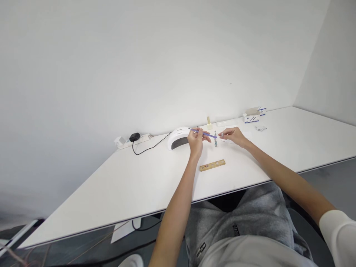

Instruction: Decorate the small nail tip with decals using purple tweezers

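My left hand (198, 139) is closed around a slim purple pen-like tool (207, 134), its thin dark end up to the left and its purple end pointing right. That end reaches a short upright row of blue-green nail tips (215, 141); whether it touches them I cannot tell. Just right of the row, my right hand (233, 135) pinches a small clear, shiny piece (221, 135) between thumb and fingers. A wooden strip with several round wells (212, 165) lies nearer to me on the white table. Behind my left hand stands a white nail lamp (178, 134).
A small bottle with a yellowish cap (209, 123) stands near the wall. Further right are a small box (251, 115) and a crumpled clear packet (260, 128). A black adapter (134, 137) sits on a power strip (140, 139), its cord running to the lamp.
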`<state>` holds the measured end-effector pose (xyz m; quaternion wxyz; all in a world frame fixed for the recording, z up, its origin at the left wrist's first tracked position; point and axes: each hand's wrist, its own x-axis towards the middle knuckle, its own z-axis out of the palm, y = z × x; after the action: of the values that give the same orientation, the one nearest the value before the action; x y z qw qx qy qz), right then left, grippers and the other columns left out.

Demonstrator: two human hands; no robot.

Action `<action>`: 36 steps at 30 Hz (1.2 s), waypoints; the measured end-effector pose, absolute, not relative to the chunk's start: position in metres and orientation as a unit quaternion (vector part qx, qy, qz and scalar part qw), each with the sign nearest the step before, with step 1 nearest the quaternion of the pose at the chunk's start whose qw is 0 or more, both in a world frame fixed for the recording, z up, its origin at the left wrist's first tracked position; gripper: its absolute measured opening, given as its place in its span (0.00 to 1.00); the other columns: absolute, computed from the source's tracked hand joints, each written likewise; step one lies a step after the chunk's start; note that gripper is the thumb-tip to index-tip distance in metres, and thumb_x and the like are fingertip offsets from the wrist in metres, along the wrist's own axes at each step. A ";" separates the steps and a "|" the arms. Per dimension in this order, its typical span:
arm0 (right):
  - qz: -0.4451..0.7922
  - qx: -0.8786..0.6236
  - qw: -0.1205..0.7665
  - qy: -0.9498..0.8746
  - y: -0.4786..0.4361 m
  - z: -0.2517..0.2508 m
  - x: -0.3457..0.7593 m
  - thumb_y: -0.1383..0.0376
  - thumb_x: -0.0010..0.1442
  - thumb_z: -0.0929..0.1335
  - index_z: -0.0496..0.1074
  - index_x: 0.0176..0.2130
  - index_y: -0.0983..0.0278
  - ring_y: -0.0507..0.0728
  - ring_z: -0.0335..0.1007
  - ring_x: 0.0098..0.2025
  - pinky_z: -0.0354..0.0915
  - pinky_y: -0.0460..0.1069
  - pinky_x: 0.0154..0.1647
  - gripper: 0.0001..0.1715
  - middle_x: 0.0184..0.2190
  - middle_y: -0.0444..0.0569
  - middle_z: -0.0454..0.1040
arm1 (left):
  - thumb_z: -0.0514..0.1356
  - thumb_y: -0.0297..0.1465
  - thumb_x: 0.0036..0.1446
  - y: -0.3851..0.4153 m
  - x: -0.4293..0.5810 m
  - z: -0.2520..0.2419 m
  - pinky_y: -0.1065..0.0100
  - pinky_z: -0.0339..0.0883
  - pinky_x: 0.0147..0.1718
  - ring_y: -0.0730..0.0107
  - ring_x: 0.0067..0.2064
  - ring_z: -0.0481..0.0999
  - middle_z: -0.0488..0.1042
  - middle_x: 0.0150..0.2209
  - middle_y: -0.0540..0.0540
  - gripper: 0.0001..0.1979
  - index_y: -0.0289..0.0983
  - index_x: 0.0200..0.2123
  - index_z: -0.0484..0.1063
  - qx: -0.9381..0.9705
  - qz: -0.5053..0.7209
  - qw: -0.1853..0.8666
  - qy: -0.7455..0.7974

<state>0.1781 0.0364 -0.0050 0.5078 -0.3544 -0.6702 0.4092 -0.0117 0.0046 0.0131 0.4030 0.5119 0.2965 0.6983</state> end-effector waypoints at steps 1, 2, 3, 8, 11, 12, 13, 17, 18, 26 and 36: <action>0.408 -0.358 0.506 -0.670 0.037 -0.005 0.178 0.55 0.40 0.77 0.81 0.30 0.65 0.57 0.73 0.34 0.67 0.50 0.32 0.18 0.35 0.54 0.80 | 0.61 0.43 0.55 0.004 -0.012 0.013 0.68 0.69 0.20 0.74 0.18 0.70 0.74 0.24 0.49 0.18 0.37 0.34 0.58 0.511 0.699 0.402 0.297; 0.407 -0.363 0.504 -0.670 0.037 -0.006 0.178 0.55 0.40 0.77 0.81 0.30 0.65 0.57 0.72 0.33 0.67 0.49 0.31 0.18 0.35 0.54 0.80 | 0.61 0.43 0.55 0.004 -0.012 0.014 0.68 0.69 0.20 0.74 0.18 0.70 0.74 0.25 0.49 0.18 0.37 0.34 0.58 0.510 0.700 0.402 0.296; 0.406 -0.368 0.502 -0.669 0.037 -0.006 0.178 0.55 0.41 0.77 0.81 0.30 0.65 0.56 0.72 0.32 0.66 0.49 0.30 0.18 0.36 0.55 0.80 | 0.61 0.43 0.55 0.004 -0.012 0.014 0.68 0.69 0.20 0.74 0.18 0.70 0.74 0.25 0.49 0.18 0.37 0.34 0.58 0.509 0.702 0.401 0.295; 0.403 -0.388 0.479 -0.677 0.037 -0.007 0.178 0.55 0.41 0.76 0.81 0.30 0.66 0.53 0.68 0.28 0.62 0.47 0.25 0.18 0.32 0.53 0.79 | 0.62 0.43 0.55 0.002 -0.011 0.016 0.67 0.69 0.20 0.74 0.18 0.70 0.75 0.25 0.49 0.18 0.37 0.34 0.58 0.507 0.707 0.402 0.285; 0.400 -0.388 0.471 -0.684 0.035 -0.007 0.178 0.55 0.41 0.76 0.81 0.29 0.66 0.51 0.66 0.26 0.61 0.46 0.25 0.18 0.28 0.51 0.78 | 0.61 0.44 0.55 0.001 -0.011 0.016 0.67 0.69 0.20 0.74 0.17 0.70 0.75 0.25 0.49 0.18 0.37 0.34 0.58 0.509 0.708 0.405 0.276; 0.398 -0.387 0.470 -0.686 0.035 -0.007 0.177 0.55 0.41 0.76 0.81 0.29 0.66 0.51 0.65 0.26 0.61 0.46 0.25 0.18 0.28 0.50 0.78 | 0.62 0.43 0.55 0.001 -0.011 0.016 0.67 0.69 0.20 0.74 0.17 0.70 0.75 0.25 0.49 0.18 0.37 0.34 0.58 0.510 0.708 0.406 0.273; 0.396 -0.386 0.470 -0.688 0.035 -0.007 0.177 0.55 0.41 0.76 0.81 0.29 0.66 0.51 0.65 0.26 0.61 0.46 0.25 0.18 0.27 0.50 0.78 | 0.62 0.43 0.55 0.000 -0.011 0.017 0.67 0.69 0.20 0.74 0.17 0.70 0.75 0.25 0.49 0.18 0.37 0.34 0.59 0.512 0.707 0.407 0.271; 0.382 -0.387 0.469 -0.696 0.036 -0.008 0.177 0.54 0.41 0.76 0.81 0.29 0.65 0.52 0.65 0.26 0.60 0.47 0.25 0.18 0.26 0.50 0.77 | 0.61 0.44 0.55 -0.001 -0.011 0.017 0.67 0.70 0.21 0.74 0.18 0.71 0.76 0.26 0.48 0.18 0.37 0.34 0.58 0.517 0.705 0.405 0.269; 0.378 -0.386 0.469 -0.698 0.036 -0.008 0.177 0.54 0.41 0.76 0.81 0.28 0.65 0.52 0.65 0.26 0.60 0.47 0.25 0.18 0.26 0.50 0.77 | 0.61 0.44 0.55 -0.002 -0.010 0.018 0.67 0.70 0.21 0.74 0.18 0.71 0.76 0.26 0.48 0.18 0.38 0.34 0.58 0.519 0.704 0.405 0.268; 0.352 -0.389 0.467 -0.712 0.038 -0.010 0.175 0.56 0.41 0.76 0.80 0.26 0.65 0.53 0.67 0.26 0.60 0.47 0.26 0.15 0.24 0.49 0.77 | 0.62 0.41 0.55 -0.003 -0.010 0.017 0.67 0.69 0.20 0.73 0.18 0.71 0.76 0.26 0.48 0.17 0.37 0.34 0.60 0.528 0.694 0.419 0.253; 0.373 -0.388 0.477 -0.695 0.036 -0.009 0.174 0.55 0.40 0.76 0.80 0.26 0.65 0.53 0.67 0.26 0.61 0.47 0.25 0.16 0.24 0.49 0.76 | 0.63 0.43 0.53 -0.002 -0.009 0.017 0.68 0.69 0.19 0.74 0.18 0.70 0.75 0.25 0.48 0.19 0.37 0.33 0.59 0.530 0.691 0.417 0.260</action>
<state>0.1745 0.0356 -0.0093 0.4767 -0.3883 -0.6951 0.3726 -0.0092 -0.0016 0.0169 0.4173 0.5305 0.2599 0.6906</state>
